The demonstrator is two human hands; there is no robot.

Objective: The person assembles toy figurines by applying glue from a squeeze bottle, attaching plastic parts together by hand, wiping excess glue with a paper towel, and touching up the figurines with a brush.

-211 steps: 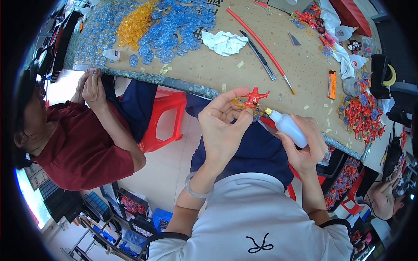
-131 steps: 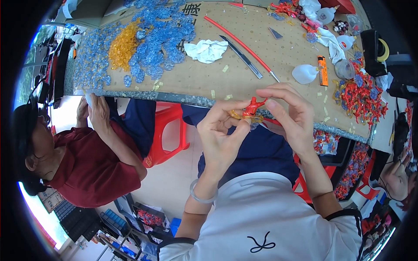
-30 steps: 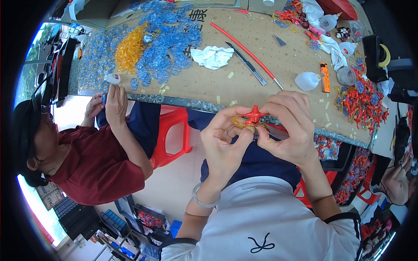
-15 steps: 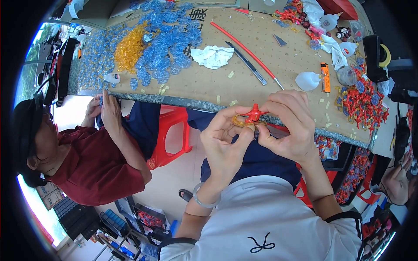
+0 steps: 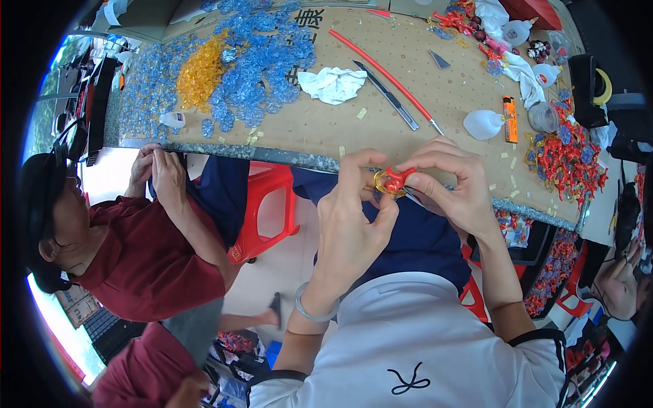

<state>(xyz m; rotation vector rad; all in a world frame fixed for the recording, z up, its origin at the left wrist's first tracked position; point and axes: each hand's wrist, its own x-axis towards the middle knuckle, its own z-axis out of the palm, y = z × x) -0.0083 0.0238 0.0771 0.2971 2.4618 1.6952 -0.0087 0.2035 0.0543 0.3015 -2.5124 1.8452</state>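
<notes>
Just off the table's near edge, both my hands hold one small red plastic figure (image 5: 394, 181) with a yellow translucent ring-like piece (image 5: 379, 180) at its left side. My left hand (image 5: 350, 217) pinches the yellow side between thumb and fingers. My right hand (image 5: 452, 187) grips the red part between thumb and forefinger. A bit of blue shows under the piece, largely hidden by my fingers. Beyond my hands on the table lie a red rod (image 5: 388, 75) with a metal tip, a cutter knife (image 5: 388, 95) and a squeeze bottle (image 5: 484, 124).
Blue translucent pieces (image 5: 252, 88) and a yellow pile (image 5: 199, 76) cover the table's left. Red figures (image 5: 568, 160) heap at the right, near an orange box (image 5: 509, 119). A crumpled white cloth (image 5: 332, 85) lies mid-table. A co-worker (image 5: 156, 251) sits at left; another person (image 5: 146, 370) is behind.
The red figure has tilted and turned in my fingers, and my right hand has shifted its grip. Another person in dark red has come into view at lower left.
</notes>
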